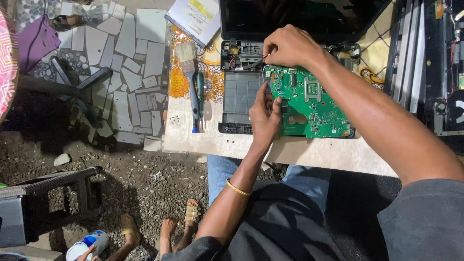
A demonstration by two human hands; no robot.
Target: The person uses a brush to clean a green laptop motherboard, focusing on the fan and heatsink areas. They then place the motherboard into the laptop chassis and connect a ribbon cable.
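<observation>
At the far left of the pale table (309, 154) lie a flat paintbrush with a blue handle and pale bristles (189, 72) and, just beside it on the right, a slim green-handled screwdriver (200, 94), both near the left edge of the opened dark grey laptop base (239, 94). Right of them, the left hand (265, 116) grips the left edge of the green rectangular circuit board (309, 102), thumb on top and fingers curled under it, the board resting over the right part of the base. Further right and farther off, the right hand (290, 47) has its fingertips pressed together at the board's far left corner, pinching something too small to tell, beside red and black wires (244, 63).
</observation>
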